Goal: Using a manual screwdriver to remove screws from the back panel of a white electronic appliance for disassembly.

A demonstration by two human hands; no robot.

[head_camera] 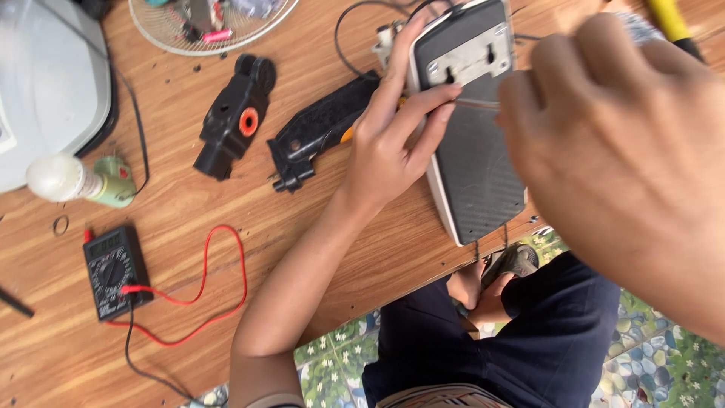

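Spanning wooden tabletop [226, 227] (patterned floor [649, 363] beneath)

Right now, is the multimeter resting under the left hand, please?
No, the multimeter lies apart on the table, while the left hand steadies the grey casing.

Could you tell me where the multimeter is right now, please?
In the head view the multimeter lies at the lower left of the table, below the bulb, with its red lead looping rightward.

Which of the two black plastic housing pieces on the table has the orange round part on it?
The left black piece, lying apart from both hands. The other black piece lies right beside the left hand and shows no orange round part.
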